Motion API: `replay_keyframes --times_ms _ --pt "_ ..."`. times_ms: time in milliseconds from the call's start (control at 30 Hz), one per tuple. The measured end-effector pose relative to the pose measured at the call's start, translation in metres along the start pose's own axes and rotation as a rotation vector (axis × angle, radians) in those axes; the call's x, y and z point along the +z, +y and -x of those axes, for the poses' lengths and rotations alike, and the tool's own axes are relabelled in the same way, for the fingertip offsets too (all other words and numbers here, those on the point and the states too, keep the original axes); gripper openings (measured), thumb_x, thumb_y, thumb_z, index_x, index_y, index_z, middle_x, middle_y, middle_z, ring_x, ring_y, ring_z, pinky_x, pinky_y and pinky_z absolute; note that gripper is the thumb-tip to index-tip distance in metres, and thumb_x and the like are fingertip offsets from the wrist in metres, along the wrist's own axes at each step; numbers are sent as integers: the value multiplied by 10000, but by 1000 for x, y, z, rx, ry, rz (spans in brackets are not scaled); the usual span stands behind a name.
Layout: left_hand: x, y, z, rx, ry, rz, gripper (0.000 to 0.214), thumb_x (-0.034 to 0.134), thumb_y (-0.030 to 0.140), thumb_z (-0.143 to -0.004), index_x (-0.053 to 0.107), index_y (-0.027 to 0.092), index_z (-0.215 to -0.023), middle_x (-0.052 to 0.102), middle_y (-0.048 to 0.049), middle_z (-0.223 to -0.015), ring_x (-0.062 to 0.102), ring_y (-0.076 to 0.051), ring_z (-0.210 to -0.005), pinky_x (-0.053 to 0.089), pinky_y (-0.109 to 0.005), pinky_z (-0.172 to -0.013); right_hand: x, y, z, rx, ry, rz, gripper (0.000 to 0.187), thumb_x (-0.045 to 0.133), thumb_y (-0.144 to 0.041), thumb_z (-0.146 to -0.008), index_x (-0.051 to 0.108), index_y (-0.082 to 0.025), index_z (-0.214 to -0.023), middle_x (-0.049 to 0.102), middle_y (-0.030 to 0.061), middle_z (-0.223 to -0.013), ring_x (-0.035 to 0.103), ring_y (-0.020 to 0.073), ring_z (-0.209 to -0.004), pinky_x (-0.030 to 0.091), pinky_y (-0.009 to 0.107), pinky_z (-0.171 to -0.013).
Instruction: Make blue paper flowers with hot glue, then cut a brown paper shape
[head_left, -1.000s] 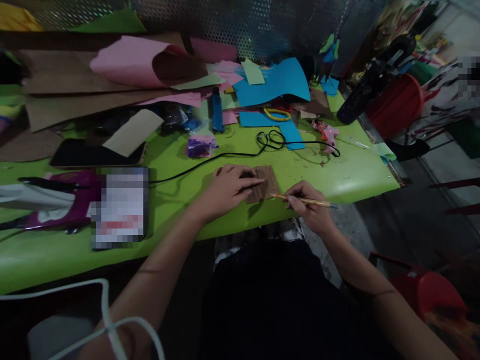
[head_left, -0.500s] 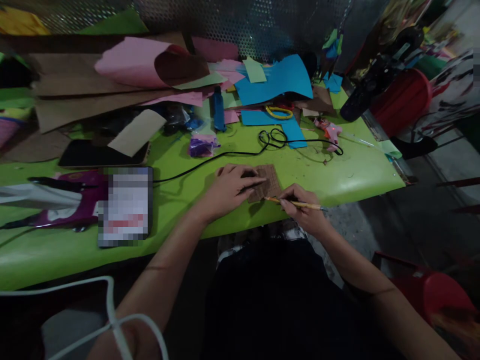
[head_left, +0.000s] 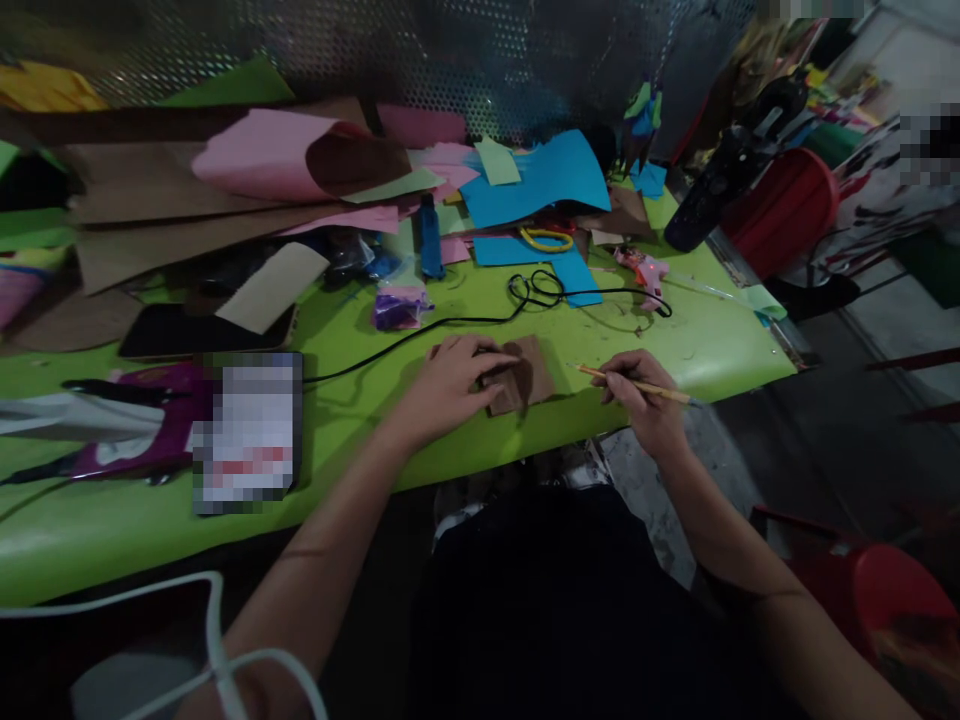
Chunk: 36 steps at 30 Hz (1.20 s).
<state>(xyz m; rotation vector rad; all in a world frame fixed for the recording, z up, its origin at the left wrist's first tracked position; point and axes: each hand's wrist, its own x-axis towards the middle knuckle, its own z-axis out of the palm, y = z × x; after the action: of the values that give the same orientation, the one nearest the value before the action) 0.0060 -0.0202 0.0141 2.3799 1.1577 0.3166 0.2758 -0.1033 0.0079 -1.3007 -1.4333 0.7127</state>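
Observation:
A small brown piece of cardboard or thick paper (head_left: pixel 536 370) lies flat near the front edge of the green table. My left hand (head_left: pixel 457 380) rests on its left side, fingers stretched out and apart over it, and a dark shadow falls across the piece. To the right of it, my right hand (head_left: pixel 637 395) is closed round a yellowish pencil (head_left: pixel 664 390). The pencil's tip points left and is clear of the brown piece.
A pink glue gun (head_left: pixel 646 275) with its black cord (head_left: pixel 450 320) lies behind the hands. A phone-like screen (head_left: pixel 251 430), blurred out, lies on the left. Coloured paper sheets (head_left: pixel 540 185), yellow-handled scissors (head_left: pixel 547 239) and a blue cutter (head_left: pixel 430 238) are at the back.
My right hand has moved right with the pencil, taking its tip off the brown piece. My left hand stays on the piece. The view has shifted slightly.

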Motion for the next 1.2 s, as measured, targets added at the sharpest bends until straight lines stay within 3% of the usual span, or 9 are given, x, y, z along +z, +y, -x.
replay_keyframes --times_ms 133,267,400,567,700,800,967,1100,1200 --pt "-7 7 -10 -124 29 -122 668 683 414 -861 518 237 -1483 542 -137 -1437 459 -371 -1336 387 -510 -1091 -6 -3 -25 -259 -28 259 82 618 -266 -961 691 -231 -972 717 28 -886 675 169 -770 539 303 -704" --pt "-13 11 -22 -186 -60 -137 831 721 454 -821 423 169 -1542 555 -195 -1425 536 -396 -1289 435 -496 -1043 -10 8 -57 -445 -252 556 215 530 -240 -1004 691 -228 -1147 737 93 -1096 683 245 -1048 540 375 -891" --pt "-15 12 -28 -182 -96 -69 684 742 376 -796 554 154 -1415 665 -165 -1320 623 -362 -1204 469 -435 -980 -5 20 -77 -456 -361 819 376 457 -186 -1022 630 -212 -1355 683 132 -1343 644 288 -1195 507 419 -949" --pt "-14 15 -27 -188 -83 -46 483 735 351 -782 648 165 -1219 697 -128 -1221 654 -324 -1117 492 -400 -925 8 27 -85 -512 -360 968 496 449 -88 -971 607 -229 -1419 693 98 -1364 668 275 -1154 512 417 -934" --pt "-9 17 -31 -165 -53 -63 781 748 399 -765 473 215 -1473 571 -146 -1396 576 -352 -1259 476 -447 -1015 13 34 -89 -544 -331 981 553 433 -62 -946 591 -262 -1437 659 81 -1421 689 271 -1130 542 426 -912" --pt "-5 18 -39 -149 -69 -96 686 736 460 -772 544 217 -1385 568 -142 -1353 563 -364 -1256 472 -489 -1025 15 39 -93 -537 -234 926 521 403 -96 -974 590 -259 -1432 696 95 -1357 710 268 -1087 558 430 -909" --pt "0 22 -48 -144 -65 -52 497 722 392 -770 580 193 -1202 606 -120 -1289 553 -328 -1246 484 -465 -1015 18 30 -101 -506 -148 668 345 418 -233 -1026 719 -208 -1193 782 112 -1132 748 257 -965 582 394 -846" --pt "7 22 -48 -118 -48 73 609 717 298 -766 550 177 -1339 634 -141 -1287 600 -336 -1210 487 -456 -1031 28 13 -108 -383 -141 443 299 473 -330 -1024 737 -217 -1108 785 60 -896 735 210 -725 561 323 -668" --pt "11 18 -46 -73 28 224 600 620 145 -773 580 188 -1370 639 -141 -1257 657 -296 -1121 513 -404 -998 36 2 -117 -327 -125 366 275 541 -396 -995 752 -237 -1072 719 1 -708 623 175 -546 477 290 -551"
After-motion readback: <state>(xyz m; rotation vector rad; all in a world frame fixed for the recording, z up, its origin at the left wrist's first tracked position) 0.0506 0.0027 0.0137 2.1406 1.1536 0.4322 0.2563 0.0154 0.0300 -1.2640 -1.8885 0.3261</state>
